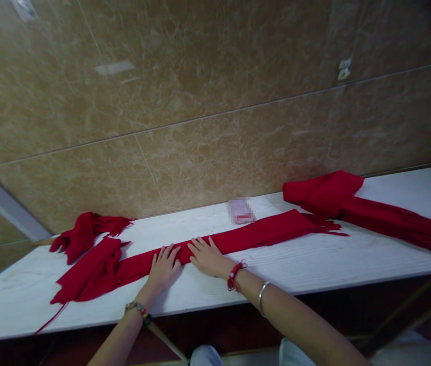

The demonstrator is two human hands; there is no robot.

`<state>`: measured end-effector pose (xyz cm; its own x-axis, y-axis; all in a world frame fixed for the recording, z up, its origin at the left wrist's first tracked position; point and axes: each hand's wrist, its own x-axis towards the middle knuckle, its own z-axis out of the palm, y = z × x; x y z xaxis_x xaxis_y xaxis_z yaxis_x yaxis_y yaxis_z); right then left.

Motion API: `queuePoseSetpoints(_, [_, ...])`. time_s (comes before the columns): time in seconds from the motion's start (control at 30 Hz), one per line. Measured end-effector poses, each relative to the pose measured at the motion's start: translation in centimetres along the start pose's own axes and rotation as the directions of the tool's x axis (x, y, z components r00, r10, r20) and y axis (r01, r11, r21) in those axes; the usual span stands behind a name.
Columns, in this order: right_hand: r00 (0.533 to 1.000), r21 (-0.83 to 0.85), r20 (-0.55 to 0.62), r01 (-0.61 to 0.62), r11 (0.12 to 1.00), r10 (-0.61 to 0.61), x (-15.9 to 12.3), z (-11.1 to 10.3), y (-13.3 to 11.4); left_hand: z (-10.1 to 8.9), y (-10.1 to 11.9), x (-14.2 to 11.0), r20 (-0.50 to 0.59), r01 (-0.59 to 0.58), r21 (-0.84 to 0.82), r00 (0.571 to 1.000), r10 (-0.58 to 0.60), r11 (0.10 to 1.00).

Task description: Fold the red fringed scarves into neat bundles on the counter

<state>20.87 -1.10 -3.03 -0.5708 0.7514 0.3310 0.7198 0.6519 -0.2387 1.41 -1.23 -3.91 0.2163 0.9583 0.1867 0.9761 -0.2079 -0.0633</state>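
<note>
A long red scarf lies folded into a narrow strip along the white table, fringed at its right end and bunched up toward the left. My left hand rests flat on the strip with its fingers spread. Just to its right, my right hand also presses down on the cloth, fingers apart. Neither hand grips anything. At the left end sits a crumpled heap of red cloth; whether it is all one piece with the strip I cannot tell.
A second red scarf with fringe spreads over the right side of the white table. More bunched red fabric lies at the back left. A small pinkish, blurred item is near the tiled wall, which borders the table's back edge.
</note>
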Motion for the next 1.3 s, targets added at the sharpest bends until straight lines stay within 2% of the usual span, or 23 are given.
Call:
queuePoseSetpoints(0.07, [0.994, 0.016, 0.04, -0.102, 0.995, 0.101, 0.7, 0.8, -0.9, 0.3, -0.4, 0.0, -0.025, 0.06, -0.002, 0.998, -0.06, 0.998])
queuePoseSetpoints(0.17, [0.989, 0.001, 0.05, -0.141, 0.99, 0.141, 0.7, 1.1, -0.2, 0.7, -0.8, -0.1, -0.057, 0.165, 0.016, 0.985, -0.164, 0.986])
queuePoseSetpoints(0.33, [0.977, -0.068, 0.121, -0.166, 0.984, 0.173, -2.0, -0.8, 4.7, 0.6, -0.5, -0.1, -0.062, 0.167, 0.037, 0.984, -0.165, 0.985])
queuePoseSetpoints(0.5, [0.959, -0.191, 0.123, -0.23, 0.954, 0.255, -5.0, -2.7, 9.5, 0.0, 0.0, -0.3, -0.043, 0.161, 0.039, 0.986, -0.16, 0.986])
queuePoseSetpoints(0.57, [0.954, -0.232, 0.109, -0.25, 0.94, 0.281, -5.6, -3.1, 10.2, -0.1, 0.0, -0.4, -0.035, 0.168, 0.037, 0.985, -0.167, 0.985])
queuePoseSetpoints(0.67, [0.961, -0.259, 0.042, -0.252, 0.932, 0.272, -5.4, -3.3, 9.3, -0.5, 0.6, -0.2, -0.046, 0.193, 0.061, 0.981, -0.19, 0.979])
queuePoseSetpoints(0.73, [0.972, -0.237, 0.027, -0.222, 0.946, 0.235, -4.8, -2.9, 7.9, -1.0, 1.9, 0.4, -0.059, 0.157, 0.103, 0.987, -0.151, 0.982])
queuePoseSetpoints(0.8, [0.975, -0.198, 0.071, -0.193, 0.961, 0.21, -4.1, -2.4, 6.6, -1.5, 3.8, 1.2, -0.077, 0.082, 0.105, 0.994, -0.074, 0.991])
queuePoseSetpoints(0.93, [0.968, -0.167, 0.145, -0.179, 0.97, 0.204, -3.9, -1.6, 6.3, -0.9, 7.5, 3.0, -0.097, -0.007, -0.037, 0.995, 0.003, 0.999])
queuePoseSetpoints(1.0, [0.962, -0.189, 0.154, -0.194, 0.963, 0.224, -4.6, -1.9, 7.4, 0.0, 8.2, 3.4, -0.066, -0.016, -0.075, 0.998, 0.011, 0.997])
queuePoseSetpoints(1.13, [0.945, -0.327, 0.14, -0.236, 0.915, 0.294, -7.2, -3.9, 10.5, 1.3, 7.8, 3.6, -0.057, -0.007, -0.108, 0.998, 0.0, 0.994])
queuePoseSetpoints(1.3, [0.913, -0.479, 0.084, -0.316, 0.819, 0.4, -11.2, -7.1, 14.5, 1.2, 7.2, 3.7, -0.059, -0.035, -0.135, 0.998, 0.027, 0.99])
